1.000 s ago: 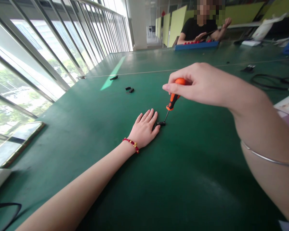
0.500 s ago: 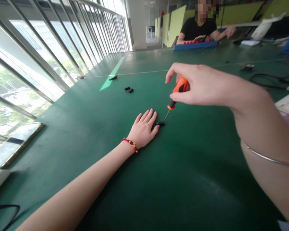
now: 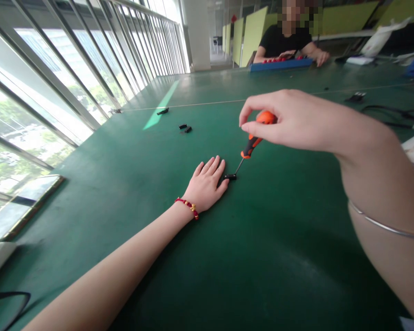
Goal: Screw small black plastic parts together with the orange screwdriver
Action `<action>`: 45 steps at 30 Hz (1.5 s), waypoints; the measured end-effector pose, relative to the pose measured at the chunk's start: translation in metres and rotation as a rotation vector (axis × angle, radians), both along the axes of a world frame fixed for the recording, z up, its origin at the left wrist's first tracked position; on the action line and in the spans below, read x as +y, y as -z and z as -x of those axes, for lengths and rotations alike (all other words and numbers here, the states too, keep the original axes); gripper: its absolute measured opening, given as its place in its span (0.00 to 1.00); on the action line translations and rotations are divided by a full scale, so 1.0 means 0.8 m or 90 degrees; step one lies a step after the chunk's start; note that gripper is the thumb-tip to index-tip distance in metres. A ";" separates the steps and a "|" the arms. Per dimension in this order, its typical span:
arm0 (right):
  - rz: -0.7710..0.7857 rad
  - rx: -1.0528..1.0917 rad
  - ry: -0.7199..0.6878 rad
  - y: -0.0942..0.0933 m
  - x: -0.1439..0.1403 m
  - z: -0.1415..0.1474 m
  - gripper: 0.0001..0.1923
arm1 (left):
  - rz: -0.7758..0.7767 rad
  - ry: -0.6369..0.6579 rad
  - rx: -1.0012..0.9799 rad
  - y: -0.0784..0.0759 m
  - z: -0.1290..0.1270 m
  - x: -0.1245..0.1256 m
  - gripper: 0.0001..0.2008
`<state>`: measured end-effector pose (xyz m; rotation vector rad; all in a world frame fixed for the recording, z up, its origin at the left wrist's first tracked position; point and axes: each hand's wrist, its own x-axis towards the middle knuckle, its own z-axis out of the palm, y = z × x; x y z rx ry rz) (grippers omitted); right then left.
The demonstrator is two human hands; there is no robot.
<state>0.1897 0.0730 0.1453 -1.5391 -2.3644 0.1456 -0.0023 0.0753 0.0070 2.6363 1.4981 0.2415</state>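
My right hand (image 3: 286, 119) is closed round the top of an orange and black screwdriver (image 3: 253, 143), which is tilted. The thin shaft of the screwdriver runs down to the right end of a small black part (image 3: 231, 177) on the green table (image 3: 262, 239). My left hand (image 3: 207, 184) lies palm down with its fingers stretched out. The left end of the black part sits at its thumb tip, in the gap beside the index finger, and is held there against the table. The exact contact of the screwdriver tip is too small to make out.
Farther off lie two small black pieces (image 3: 185, 128) and another black piece (image 3: 163, 111). A phone-like slab (image 3: 22, 207) rests at the left by the railing (image 3: 89, 50). Across the table a person sits behind a blue tray (image 3: 281, 65). Black cables (image 3: 393, 112) lie at the right.
My right hand has shifted slightly right and its grip on the screwdriver has changed, baring more of the lower handle. My left hand stays put. The other person's raised hand has come down.
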 end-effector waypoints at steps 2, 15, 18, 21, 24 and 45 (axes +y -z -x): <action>-0.017 0.019 -0.021 0.001 0.001 0.000 0.14 | 0.003 0.000 -0.027 0.000 0.001 0.001 0.27; -0.019 0.052 -0.013 0.006 0.001 -0.001 0.16 | 0.067 0.015 -0.414 0.000 0.012 0.016 0.04; -0.038 0.040 0.005 0.007 0.001 -0.001 0.13 | 0.075 0.017 -0.421 0.000 0.012 0.017 0.04; -0.047 0.050 -0.014 0.008 0.002 0.002 0.14 | 0.079 0.018 -0.423 0.001 0.012 0.017 0.04; -0.034 0.039 0.003 0.006 0.000 0.004 0.15 | 0.077 0.016 -0.422 0.002 0.012 0.017 0.04; -0.033 0.028 0.027 0.004 -0.003 0.004 0.11 | 0.064 0.043 -0.385 0.001 0.012 0.017 0.08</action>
